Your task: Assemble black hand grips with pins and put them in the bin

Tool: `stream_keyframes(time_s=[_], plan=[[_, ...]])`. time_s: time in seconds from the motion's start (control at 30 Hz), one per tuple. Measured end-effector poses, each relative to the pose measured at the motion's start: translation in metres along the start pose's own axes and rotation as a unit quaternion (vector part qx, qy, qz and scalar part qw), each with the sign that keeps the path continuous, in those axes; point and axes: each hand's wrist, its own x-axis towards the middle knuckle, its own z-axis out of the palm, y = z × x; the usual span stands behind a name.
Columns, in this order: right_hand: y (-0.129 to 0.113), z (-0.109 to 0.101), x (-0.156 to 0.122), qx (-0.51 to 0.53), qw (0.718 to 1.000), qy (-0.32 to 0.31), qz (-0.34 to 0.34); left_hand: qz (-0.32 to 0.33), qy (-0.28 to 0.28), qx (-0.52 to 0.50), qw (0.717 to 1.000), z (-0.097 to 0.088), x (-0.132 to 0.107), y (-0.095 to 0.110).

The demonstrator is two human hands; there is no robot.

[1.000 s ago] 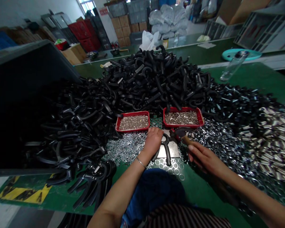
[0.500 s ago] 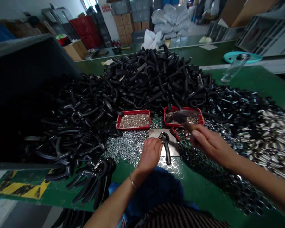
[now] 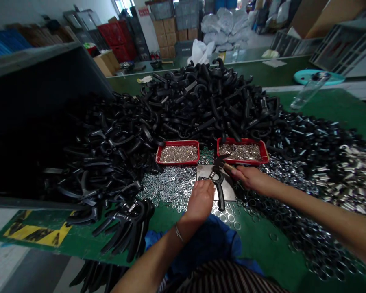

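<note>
On a metal plate (image 3: 232, 194) lies a black curved handle part (image 3: 221, 195), with a short silver spring (image 3: 212, 174) at its top. My left hand (image 3: 202, 197) is closed over the left side of this part, and its fingertips hide some of it. My right hand (image 3: 252, 178) grips the wooden handle of a hammer (image 3: 229, 167). The dark hammer head is low, right at the top of the part by the spring; I cannot tell whether they touch.
Two red trays (image 3: 177, 161) of small metal pieces stand behind the plate. A large heap of black handle parts (image 3: 198, 97) rises beyond. Loose nuts (image 3: 167, 187), metal rings (image 3: 323, 252) and silver cylinders (image 3: 350, 179) cover the green table. A dark crate (image 3: 91, 69) lies left.
The hammer has come down and left, from above the right tray to the top of the handle part. My left hand stays on the part. The view has shifted slightly.
</note>
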Motion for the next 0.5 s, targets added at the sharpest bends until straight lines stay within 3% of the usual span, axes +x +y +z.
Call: stream_keyframes(time_s=[0.1,0.2,0.3,0.43,0.5], plan=[[-0.004,0.003,-0.013,0.024,1.000,-0.004,-0.008,-0.079,0.002,0.018,0.997,-0.010,-0.008,0.007],[-0.009,0.013,-0.030,-0.032,0.999,0.013,-0.027,-0.137,-0.036,0.058,0.988,-0.012,-0.014,0.011],[-0.007,0.018,-0.030,-0.033,0.998,-0.046,-0.030,-0.124,-0.076,0.075,0.986,-0.010,-0.014,0.011],[0.003,0.011,-0.006,-0.009,0.999,0.029,-0.024,-0.115,-0.077,0.089,0.986,-0.007,-0.009,0.011],[0.009,0.007,0.003,0.001,1.000,0.026,0.002,-0.109,-0.071,0.100,0.986,-0.006,-0.008,0.012]])
